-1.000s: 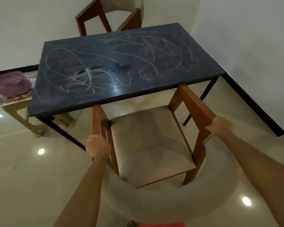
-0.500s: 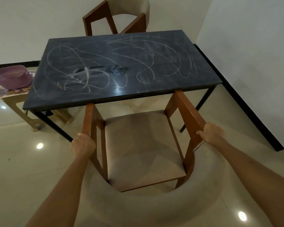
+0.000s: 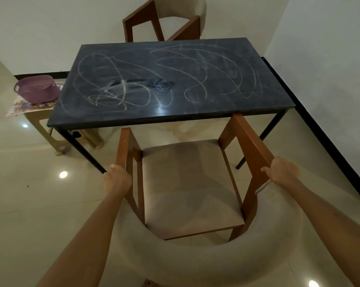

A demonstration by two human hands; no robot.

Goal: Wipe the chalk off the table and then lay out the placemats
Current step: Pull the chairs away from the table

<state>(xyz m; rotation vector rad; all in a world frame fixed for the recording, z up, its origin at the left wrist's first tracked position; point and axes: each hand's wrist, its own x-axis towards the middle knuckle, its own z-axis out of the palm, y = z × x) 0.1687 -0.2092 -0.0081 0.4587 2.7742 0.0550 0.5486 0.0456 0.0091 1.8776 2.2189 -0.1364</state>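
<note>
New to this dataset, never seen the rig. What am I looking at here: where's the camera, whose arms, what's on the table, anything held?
There is no robot. A person wears one wide-angle camera on the head, looking forward and down, so the two bare arms coming in from the bottom are the person's own.

The left hand and right hand each grip a wooden armrest of the near chair, which stands apart from the table.

The dark table is covered in looping white chalk scribbles, with a small smeared patch near the middle. Nothing else lies on it.

A second chair stands at the far side. On a low stool to the left sits a purple basket on a patterned mat, possibly a placemat.
</note>
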